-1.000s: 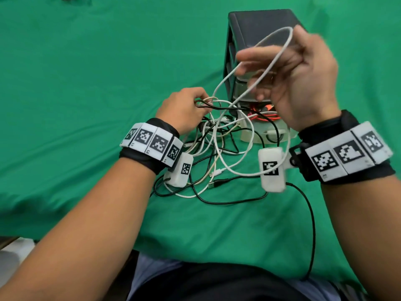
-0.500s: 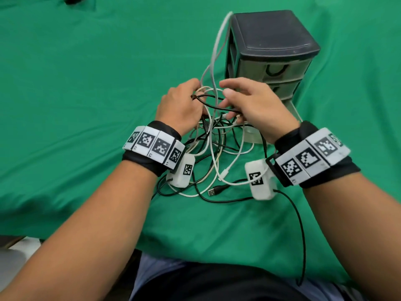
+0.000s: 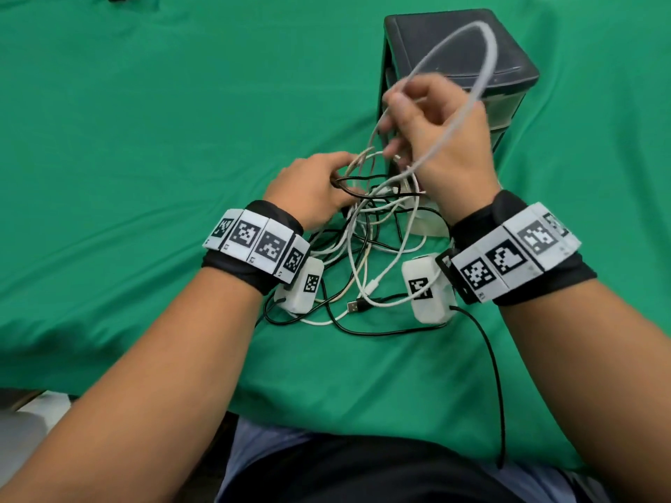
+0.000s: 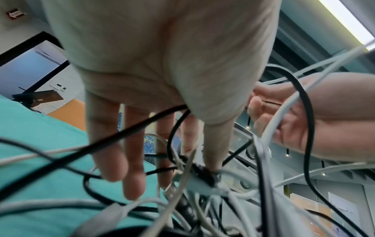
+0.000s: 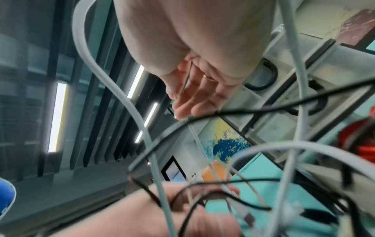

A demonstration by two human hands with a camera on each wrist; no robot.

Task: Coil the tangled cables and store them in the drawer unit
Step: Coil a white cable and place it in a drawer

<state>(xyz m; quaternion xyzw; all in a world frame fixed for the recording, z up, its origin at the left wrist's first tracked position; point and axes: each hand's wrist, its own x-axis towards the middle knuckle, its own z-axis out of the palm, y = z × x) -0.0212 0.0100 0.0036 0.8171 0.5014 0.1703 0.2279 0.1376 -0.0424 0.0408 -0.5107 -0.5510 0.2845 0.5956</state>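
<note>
Right hand pinches a white cable, its loop raised just in front of the drawer unit. Left hand grips a black cable at the tangle's far-left edge on the table. Best approach, prob.: pin the pile w/ left, draw white slowly, stop at snags.

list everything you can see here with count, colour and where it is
tangled cables: several, white and black, heaped on the cloth between the wrists, in front of the drawer unit
thick white cable loop: one, raised above the heap, arching over the right hand
black usb plug: one, lying at the near edge of the heap
dark plastic drawer unit: one, black top with clear drawers, behind the right hand
green cloth: one, covering the table
marker wristbands: two, black with white tags, one on each wrist
left hand: grips a black cable at the heap's left side
right hand: lifted, blurred, fingers curled round the white loop
</note>
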